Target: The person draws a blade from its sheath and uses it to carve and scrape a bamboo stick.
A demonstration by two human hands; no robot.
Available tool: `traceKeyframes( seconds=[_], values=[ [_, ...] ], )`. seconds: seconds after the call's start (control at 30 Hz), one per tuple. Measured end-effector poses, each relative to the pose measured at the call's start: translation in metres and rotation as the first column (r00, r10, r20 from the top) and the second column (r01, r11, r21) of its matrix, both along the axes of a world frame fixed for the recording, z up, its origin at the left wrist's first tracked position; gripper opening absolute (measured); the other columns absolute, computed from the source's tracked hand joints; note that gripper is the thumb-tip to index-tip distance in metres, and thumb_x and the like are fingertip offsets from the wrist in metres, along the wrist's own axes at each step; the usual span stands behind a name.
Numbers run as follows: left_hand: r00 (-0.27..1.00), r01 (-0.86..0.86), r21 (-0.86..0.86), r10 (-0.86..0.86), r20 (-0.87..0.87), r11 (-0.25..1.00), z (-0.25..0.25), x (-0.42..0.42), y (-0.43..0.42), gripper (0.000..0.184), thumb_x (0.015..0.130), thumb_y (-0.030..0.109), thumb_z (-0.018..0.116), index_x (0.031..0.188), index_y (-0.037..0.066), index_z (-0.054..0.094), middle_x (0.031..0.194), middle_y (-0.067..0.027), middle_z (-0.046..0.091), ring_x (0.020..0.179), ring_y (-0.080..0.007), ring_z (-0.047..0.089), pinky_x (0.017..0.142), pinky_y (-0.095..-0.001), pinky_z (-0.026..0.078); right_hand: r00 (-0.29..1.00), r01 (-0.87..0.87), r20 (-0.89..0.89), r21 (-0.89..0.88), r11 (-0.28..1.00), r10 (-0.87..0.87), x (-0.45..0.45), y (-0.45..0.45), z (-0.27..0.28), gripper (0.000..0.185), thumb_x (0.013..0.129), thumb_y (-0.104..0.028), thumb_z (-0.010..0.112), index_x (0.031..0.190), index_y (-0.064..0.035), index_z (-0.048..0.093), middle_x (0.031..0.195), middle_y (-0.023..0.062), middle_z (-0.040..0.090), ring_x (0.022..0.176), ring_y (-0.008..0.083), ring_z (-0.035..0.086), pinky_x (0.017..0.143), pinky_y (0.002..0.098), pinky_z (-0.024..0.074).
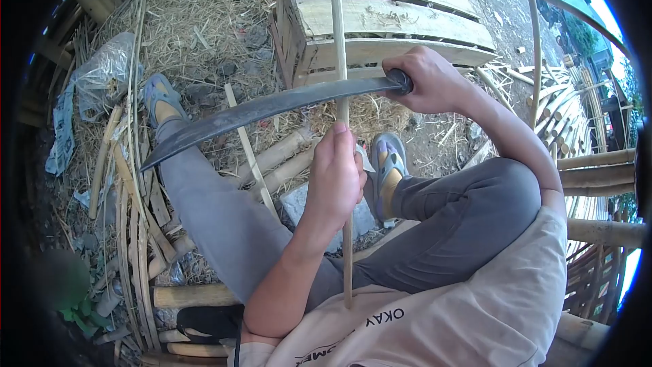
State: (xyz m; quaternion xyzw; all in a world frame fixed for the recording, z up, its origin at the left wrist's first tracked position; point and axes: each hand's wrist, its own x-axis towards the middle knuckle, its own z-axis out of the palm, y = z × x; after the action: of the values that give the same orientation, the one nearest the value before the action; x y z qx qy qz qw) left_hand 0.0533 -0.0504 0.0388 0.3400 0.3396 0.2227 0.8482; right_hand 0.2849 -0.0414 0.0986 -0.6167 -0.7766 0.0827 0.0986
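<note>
My left hand [336, 175] is wrapped around a long, thin bamboo stick [340, 27], thumb pointing up along it. The stick stands nearly upright in view, its lower end against my shirt and its upper end in front of the wooden crate. My right hand [429, 81] grips the dark handle of a machete [265, 110]. Its long curved blade reaches left across the stick, just above my left hand, with the tip over my left shin. Whether the edge touches the stick I cannot tell.
A slatted wooden crate [394, 17] stands ahead. Cut bamboo poles [567, 119] are piled at right. Bamboo strips [139, 231] and a clear plastic bag [105, 78] lie at left. A grey block [329, 207] sits between my legs. Shavings cover the ground.
</note>
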Motion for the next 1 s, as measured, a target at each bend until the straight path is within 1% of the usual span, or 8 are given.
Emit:
traceKeyframes(
  seconds=[0.13, 0.2, 0.33, 0.43, 0.53, 0.63, 0.83, 1.0],
  values=[
    [0.995, 0.006, 0.208, 0.014, -0.094, 0.978, -0.015, 0.006, -0.007, 0.035, 0.109, 0.043, 0.033, 0.089, 0.016, 0.043, 0.059, 0.0076, 0.031, 0.042, -0.0011, 0.025, 0.035, -0.0205, 0.018, 0.987, 0.01, 0.16, -0.091, 0.996, 0.004, -0.005, -0.001, 0.005, 0.021, 0.081, -0.021, 0.072, 0.079, -0.0013, 0.066, 0.064, 0.0186, 0.062, 0.068, 0.0388, 0.064, 0.063, 0.0467, 0.0491],
    [0.993, 0.03, 0.249, 0.0, -0.119, 0.968, -0.019, 0.005, -0.013, 0.034, 0.109, 0.042, 0.034, 0.09, 0.015, 0.043, 0.059, 0.008, 0.031, 0.041, -0.0012, 0.026, 0.035, -0.0209, 0.02, 0.994, 0.079, 0.085, -0.124, 0.989, -0.069, -0.001, -0.002, 0.0, 0.018, 0.078, -0.017, 0.071, 0.079, 0.0, 0.065, 0.063, 0.0191, 0.062, 0.068, 0.0393, 0.065, 0.063, 0.0463, 0.0496],
    [0.99, 0.079, 0.221, -0.051, -0.128, 0.972, -0.015, 0.005, -0.019, 0.033, 0.109, 0.04, 0.036, 0.094, 0.012, 0.044, 0.057, 0.0085, 0.03, 0.04, -0.0014, 0.027, 0.034, -0.0213, 0.022, 0.99, 0.132, -0.054, 0.042, 0.99, -0.129, 0.013, -0.017, -0.026, 0.013, 0.071, -0.008, 0.067, 0.079, 0.0021, 0.065, 0.063, 0.0202, 0.062, 0.068, 0.041, 0.064, 0.063, 0.0457, 0.0504],
    [0.986, 0.1, 0.229, -0.067, -0.15, 0.968, -0.017, 0.007, -0.026, 0.033, 0.109, 0.039, 0.036, 0.093, 0.012, 0.043, 0.057, 0.0084, 0.03, 0.04, -0.0015, 0.027, 0.034, -0.0214, 0.023, 0.992, 0.122, 0.028, -0.081, 0.989, -0.12, 0.023, -0.016, -0.026, 0.017, 0.064, -0.005, 0.063, 0.08, 0.0021, 0.065, 0.064, 0.0213, 0.061, 0.069, 0.0423, 0.064, 0.063, 0.046, 0.0505],
    [0.987, 0.092, 0.231, -0.058, -0.148, 0.969, -0.017, 0.008, -0.027, 0.033, 0.109, 0.039, 0.036, 0.091, 0.012, 0.042, 0.057, 0.0083, 0.03, 0.04, -0.0016, 0.027, 0.034, -0.0213, 0.023, 0.979, 0.158, 0.138, -0.04, 0.987, -0.151, 0.03, -0.014, -0.026, 0.02, 0.061, -0.004, 0.062, 0.08, 0.0015, 0.066, 0.065, 0.0222, 0.062, 0.071, 0.0431, 0.063, 0.064, 0.0463, 0.0507],
    [0.992, 0.059, 0.232, -0.031, -0.123, 0.971, -0.012, 0.004, -0.026, 0.033, 0.109, 0.039, 0.036, 0.089, 0.013, 0.04, 0.057, 0.008, 0.031, 0.04, -0.0014, 0.026, 0.034, -0.0212, 0.022, 0.978, 0.201, 0.057, -0.017, 0.979, -0.2, 0.043, -0.014, -0.031, 0.019, 0.06, -0.005, 0.063, 0.078, 0.0011, 0.065, 0.066, 0.0223, 0.062, 0.069, 0.0426, 0.063, 0.064, 0.0463, 0.0505],
    [0.993, 0.121, -0.027, -0.121, -0.002, 0.992, 0.014, -0.008, -0.015, 0.035, 0.108, 0.043, 0.037, 0.087, 0.016, 0.038, 0.058, 0.0072, 0.031, 0.041, -0.0004, 0.025, 0.034, -0.0201, 0.017, 0.963, 0.228, 0.133, 0.067, 0.971, -0.236, 0.057, -0.023, -0.025, 0.015, 0.066, -0.006, 0.065, 0.08, 0.0011, 0.067, 0.067, 0.0214, 0.064, 0.067, 0.039, 0.066, 0.064, 0.0439, 0.0521],
    [0.991, 0.132, -0.226, -0.125, 0.045, 0.965, 0.019, -0.01, -0.004, 0.036, 0.108, 0.043, 0.037, 0.085, 0.015, 0.039, 0.058, 0.0073, 0.031, 0.04, -0.0002, 0.025, 0.034, -0.0191, 0.016, 0.957, 0.235, 0.191, -0.065, 0.97, -0.22, 0.023, -0.022, 0.01, 0.012, 0.072, -0.006, 0.067, 0.082, -0.0015, 0.07, 0.062, 0.0172, 0.064, 0.06, 0.034, 0.066, 0.062, 0.0419, 0.0531]
  ],
)
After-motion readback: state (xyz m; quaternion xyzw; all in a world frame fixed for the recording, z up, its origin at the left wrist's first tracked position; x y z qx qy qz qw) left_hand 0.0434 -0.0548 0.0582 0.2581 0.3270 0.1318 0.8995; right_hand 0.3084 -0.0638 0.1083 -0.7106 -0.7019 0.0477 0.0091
